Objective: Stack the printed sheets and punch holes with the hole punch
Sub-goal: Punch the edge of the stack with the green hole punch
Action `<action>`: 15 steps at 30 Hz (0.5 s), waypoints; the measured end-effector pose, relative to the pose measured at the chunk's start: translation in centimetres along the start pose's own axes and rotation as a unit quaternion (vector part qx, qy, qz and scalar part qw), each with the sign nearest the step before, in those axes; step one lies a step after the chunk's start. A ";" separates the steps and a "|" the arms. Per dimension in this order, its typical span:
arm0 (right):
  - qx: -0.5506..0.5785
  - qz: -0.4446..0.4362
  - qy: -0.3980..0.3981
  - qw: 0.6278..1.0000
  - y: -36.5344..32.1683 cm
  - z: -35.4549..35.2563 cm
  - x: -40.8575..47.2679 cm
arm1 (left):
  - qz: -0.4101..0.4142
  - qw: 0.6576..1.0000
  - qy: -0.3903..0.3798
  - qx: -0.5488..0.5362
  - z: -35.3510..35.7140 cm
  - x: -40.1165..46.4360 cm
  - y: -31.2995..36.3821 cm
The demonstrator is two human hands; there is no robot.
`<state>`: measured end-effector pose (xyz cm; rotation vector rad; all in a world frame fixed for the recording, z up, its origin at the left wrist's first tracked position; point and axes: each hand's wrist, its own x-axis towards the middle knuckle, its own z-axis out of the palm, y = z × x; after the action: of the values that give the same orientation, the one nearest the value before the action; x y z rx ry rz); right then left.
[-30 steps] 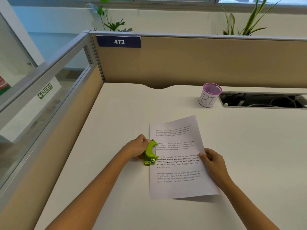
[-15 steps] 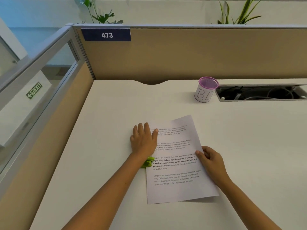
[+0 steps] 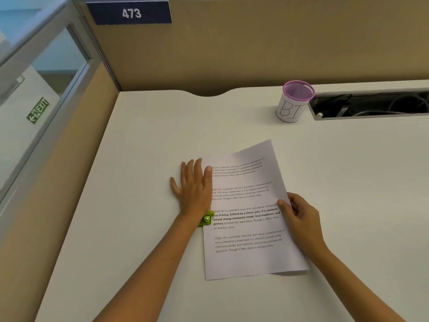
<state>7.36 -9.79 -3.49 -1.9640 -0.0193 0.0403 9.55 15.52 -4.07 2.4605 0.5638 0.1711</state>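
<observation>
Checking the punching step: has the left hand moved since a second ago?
Yes. The left hand went from gripping the hole punch to lying flat over it, toward the cup.

White desk point(image 3: 144, 140) in a cubicle. Tan partition point(image 3: 278, 47) behind carries a blue plate point(image 3: 129, 12) reading 473. Glass panel point(image 3: 34, 94) at left; green exit sign point(image 3: 38, 110) visible beyond it.

A: The left hand point(image 3: 193, 190) covers most of the green hole punch point(image 3: 206, 219); only its near end shows.

B: And the cable tray point(image 3: 371, 103) runs off the right edge.
</observation>
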 end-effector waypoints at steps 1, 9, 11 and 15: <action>0.000 0.000 0.001 1.000 0.1 0.0 0.0 | 0.006 1.000 0.005 0.005 0.1 -0.1 0.0; 0.004 0.012 0.007 1.000 1.1 -0.1 0.3 | -0.004 0.999 0.013 0.029 0.7 0.1 0.4; 0.003 0.013 0.007 1.000 1.1 -0.1 0.3 | -0.008 0.999 0.005 0.034 0.7 0.0 0.3; 0.002 0.011 0.006 1.000 1.1 -0.1 0.3 | -0.010 0.999 -0.019 0.049 0.7 0.2 0.3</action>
<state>7.61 -10.31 -4.43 -1.9607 0.0093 0.0437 9.99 14.96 -4.45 2.5465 0.5930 0.0914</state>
